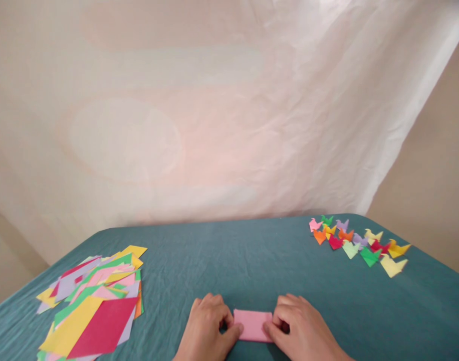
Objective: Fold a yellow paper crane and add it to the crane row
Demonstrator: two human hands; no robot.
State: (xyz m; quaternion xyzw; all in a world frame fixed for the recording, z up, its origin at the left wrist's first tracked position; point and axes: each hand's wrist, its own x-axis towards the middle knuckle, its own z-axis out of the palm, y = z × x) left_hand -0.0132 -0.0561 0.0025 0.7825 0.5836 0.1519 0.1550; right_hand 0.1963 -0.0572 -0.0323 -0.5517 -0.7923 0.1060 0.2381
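Note:
A small pink sheet of folded paper (253, 325) lies between my hands near the front of the table, its long side running left to right. My left hand (211, 326) pinches its left end, thumb at the lower corner and fingers curled behind. At the right end, my right hand (297, 326) grips it the same way, thumb on the near side. Only the middle of the paper shows; both ends are partly covered by fingers.
On the left is a loose pile of coloured paper sheets (105, 326). Several folded paper birds (351, 249) stand in rows at the back right. A dark green cloth (222, 260) covers the table, and a pale sheet (229, 125) hangs behind it.

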